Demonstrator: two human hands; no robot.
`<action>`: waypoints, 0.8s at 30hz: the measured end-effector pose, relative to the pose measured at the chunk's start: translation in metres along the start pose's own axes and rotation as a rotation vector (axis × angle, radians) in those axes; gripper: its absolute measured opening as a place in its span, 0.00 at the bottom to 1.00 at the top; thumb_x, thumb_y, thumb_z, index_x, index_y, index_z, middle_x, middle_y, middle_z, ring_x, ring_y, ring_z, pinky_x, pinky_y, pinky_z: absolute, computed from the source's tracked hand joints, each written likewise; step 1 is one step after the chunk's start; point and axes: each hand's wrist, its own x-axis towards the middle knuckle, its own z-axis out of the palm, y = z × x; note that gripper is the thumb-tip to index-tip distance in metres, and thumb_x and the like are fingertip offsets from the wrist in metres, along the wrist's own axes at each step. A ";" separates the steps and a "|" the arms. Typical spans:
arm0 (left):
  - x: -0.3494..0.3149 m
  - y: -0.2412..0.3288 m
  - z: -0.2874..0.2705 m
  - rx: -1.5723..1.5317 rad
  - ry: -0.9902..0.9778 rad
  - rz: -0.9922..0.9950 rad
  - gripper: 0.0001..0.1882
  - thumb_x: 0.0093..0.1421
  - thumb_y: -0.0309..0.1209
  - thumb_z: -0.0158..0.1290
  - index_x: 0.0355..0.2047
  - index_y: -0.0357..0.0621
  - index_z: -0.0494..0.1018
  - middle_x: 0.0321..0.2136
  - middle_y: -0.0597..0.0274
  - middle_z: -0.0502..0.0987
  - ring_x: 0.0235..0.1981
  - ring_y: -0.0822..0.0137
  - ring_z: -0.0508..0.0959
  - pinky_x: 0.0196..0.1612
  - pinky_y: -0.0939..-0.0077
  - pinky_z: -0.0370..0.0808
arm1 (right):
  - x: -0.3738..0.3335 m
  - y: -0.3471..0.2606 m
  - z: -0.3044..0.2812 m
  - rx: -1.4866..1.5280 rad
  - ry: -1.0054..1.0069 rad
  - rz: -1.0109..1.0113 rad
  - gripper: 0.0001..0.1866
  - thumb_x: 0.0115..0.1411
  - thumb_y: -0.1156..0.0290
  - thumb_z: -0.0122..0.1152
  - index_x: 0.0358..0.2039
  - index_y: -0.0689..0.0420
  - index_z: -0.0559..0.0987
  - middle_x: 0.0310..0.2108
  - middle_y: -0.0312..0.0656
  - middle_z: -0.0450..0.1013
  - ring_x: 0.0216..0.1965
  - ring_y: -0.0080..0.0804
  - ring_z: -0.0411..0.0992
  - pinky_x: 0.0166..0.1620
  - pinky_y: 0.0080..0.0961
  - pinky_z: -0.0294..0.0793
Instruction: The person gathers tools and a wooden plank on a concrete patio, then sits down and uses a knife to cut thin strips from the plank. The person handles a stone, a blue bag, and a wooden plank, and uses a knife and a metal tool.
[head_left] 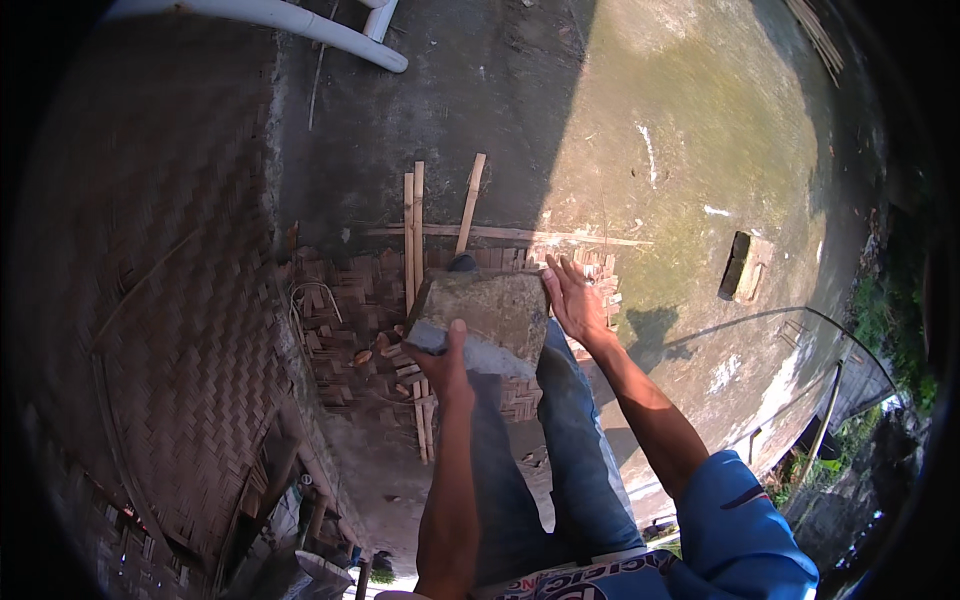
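A heavy grey-brown concrete block is held in front of my legs, over a woven bamboo mat. My left hand grips its near left corner, the thumb lying on the upper face and the fingers passing underneath. Against the right end of the block presses my right hand, its fingers stretched along the edge. Thin bamboo slats stick out from beyond the block, and another slat slants beside them. The block hides part of the mat and slats.
On the right, a second block rests on the sunlit concrete floor. A woven bamboo wall runs along the left. White pipes cross the far left. A hooped net lies at the right edge near plants.
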 end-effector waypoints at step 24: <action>-0.095 -0.040 0.009 -0.079 0.134 0.120 0.58 0.51 0.36 0.71 0.69 0.38 0.41 0.64 0.42 0.57 0.63 0.53 0.61 0.65 0.60 0.60 | -0.071 -0.026 -0.057 -0.274 -0.226 -0.420 0.29 0.73 0.52 0.40 0.65 0.58 0.67 0.68 0.63 0.55 0.67 0.58 0.57 0.68 0.48 0.56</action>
